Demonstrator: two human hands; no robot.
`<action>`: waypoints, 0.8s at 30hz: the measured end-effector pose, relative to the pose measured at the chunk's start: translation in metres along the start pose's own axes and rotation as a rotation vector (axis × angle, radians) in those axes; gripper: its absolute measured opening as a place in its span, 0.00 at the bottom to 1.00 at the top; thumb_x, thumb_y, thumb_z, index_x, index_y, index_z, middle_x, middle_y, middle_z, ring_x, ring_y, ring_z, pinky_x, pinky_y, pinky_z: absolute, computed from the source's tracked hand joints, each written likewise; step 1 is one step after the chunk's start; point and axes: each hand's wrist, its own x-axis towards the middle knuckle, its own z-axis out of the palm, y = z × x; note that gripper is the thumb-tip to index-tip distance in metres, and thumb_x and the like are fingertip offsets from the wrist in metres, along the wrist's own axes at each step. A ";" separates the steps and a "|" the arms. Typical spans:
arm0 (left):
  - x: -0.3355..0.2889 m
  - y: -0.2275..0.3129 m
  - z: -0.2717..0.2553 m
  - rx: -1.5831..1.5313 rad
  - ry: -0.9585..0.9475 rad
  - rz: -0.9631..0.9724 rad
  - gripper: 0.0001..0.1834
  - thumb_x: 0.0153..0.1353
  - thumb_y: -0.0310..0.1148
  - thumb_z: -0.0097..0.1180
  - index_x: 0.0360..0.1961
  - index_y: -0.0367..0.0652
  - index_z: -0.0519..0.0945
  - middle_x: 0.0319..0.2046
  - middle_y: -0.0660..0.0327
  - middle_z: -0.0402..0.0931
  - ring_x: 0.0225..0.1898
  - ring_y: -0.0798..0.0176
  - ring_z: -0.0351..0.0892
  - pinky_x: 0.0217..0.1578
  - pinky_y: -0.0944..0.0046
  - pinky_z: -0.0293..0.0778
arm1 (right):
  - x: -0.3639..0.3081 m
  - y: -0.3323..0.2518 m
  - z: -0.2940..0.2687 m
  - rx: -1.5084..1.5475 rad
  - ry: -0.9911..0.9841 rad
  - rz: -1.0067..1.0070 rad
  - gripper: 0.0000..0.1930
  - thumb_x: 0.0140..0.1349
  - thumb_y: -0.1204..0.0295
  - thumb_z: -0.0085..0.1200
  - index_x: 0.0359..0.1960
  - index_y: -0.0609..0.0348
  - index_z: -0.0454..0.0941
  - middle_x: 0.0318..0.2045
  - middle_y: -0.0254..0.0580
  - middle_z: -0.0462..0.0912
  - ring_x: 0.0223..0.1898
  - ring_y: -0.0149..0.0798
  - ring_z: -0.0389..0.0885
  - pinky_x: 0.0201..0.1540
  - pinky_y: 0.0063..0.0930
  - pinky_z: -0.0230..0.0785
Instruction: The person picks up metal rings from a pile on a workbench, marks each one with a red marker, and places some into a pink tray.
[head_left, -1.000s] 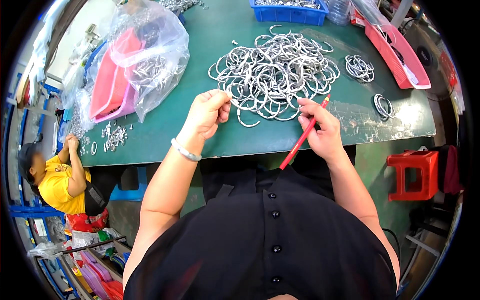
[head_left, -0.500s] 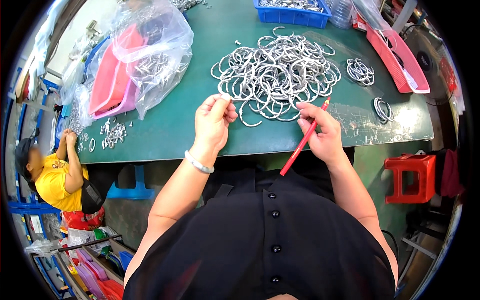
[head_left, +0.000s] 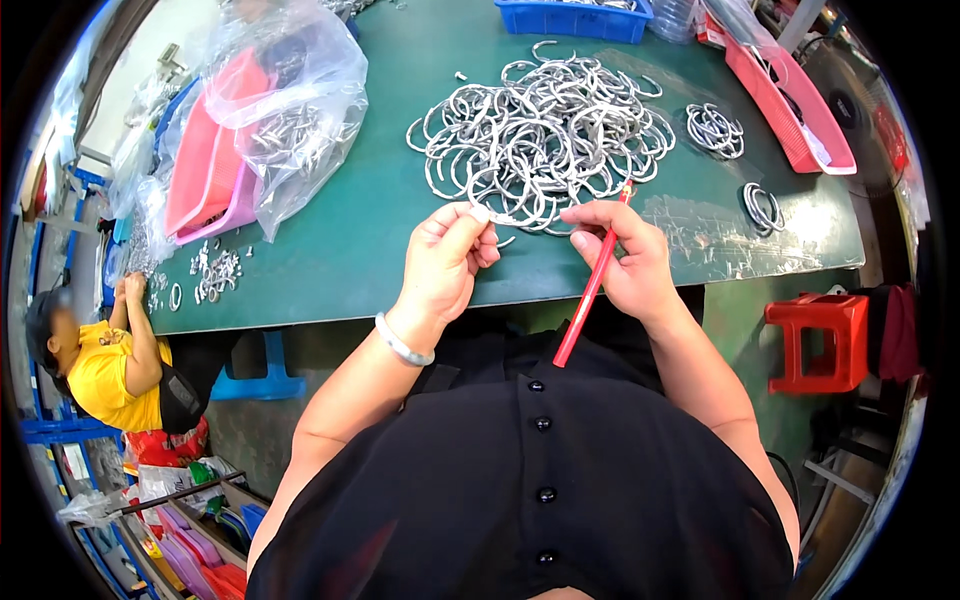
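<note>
Pencil (head_left: 582,303) held in right hand (head_left: 635,262); metal rings (head_left: 545,135) heaped just beyond left hand (head_left: 445,262), fingertips pinched, contents unclear; probably light singly, stiff, slippery, best gripped by rim.

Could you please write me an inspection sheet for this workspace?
Surface: green table, scuffed near its right front edge.
Job's things: ring pile in the middle; a smaller heap at right; red tool.
Clutter: bag and pink bins at left; loose small parts.
Hands: left hand, fingers pinched by the pile, contents unclear; right hand holds the tool.
Cables: dark cord, lower right.
Surroundings: red stool right; co-worker left.
</note>
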 end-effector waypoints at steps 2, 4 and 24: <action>-0.006 -0.004 0.008 0.030 -0.025 0.015 0.05 0.59 0.30 0.51 0.28 0.41 0.74 0.21 0.65 0.73 0.20 0.72 0.70 0.23 0.74 0.67 | 0.001 0.004 0.006 0.283 0.081 0.050 0.10 0.53 0.81 0.54 0.38 0.62 0.72 0.27 0.37 0.78 0.30 0.29 0.76 0.34 0.22 0.69; -0.012 -0.008 0.012 0.094 -0.091 0.080 0.06 0.60 0.32 0.51 0.31 0.40 0.75 0.23 0.66 0.74 0.22 0.74 0.72 0.25 0.75 0.67 | 0.004 -0.003 0.006 0.399 0.083 0.156 0.10 0.54 0.81 0.54 0.38 0.63 0.71 0.27 0.36 0.78 0.30 0.28 0.76 0.34 0.21 0.69; -0.021 -0.006 0.005 0.235 -0.222 0.103 0.13 0.64 0.36 0.43 0.34 0.38 0.77 0.25 0.64 0.74 0.24 0.72 0.73 0.27 0.74 0.67 | 0.007 -0.010 -0.005 0.643 0.004 0.414 0.10 0.57 0.77 0.52 0.41 0.61 0.69 0.29 0.38 0.79 0.29 0.27 0.77 0.30 0.17 0.69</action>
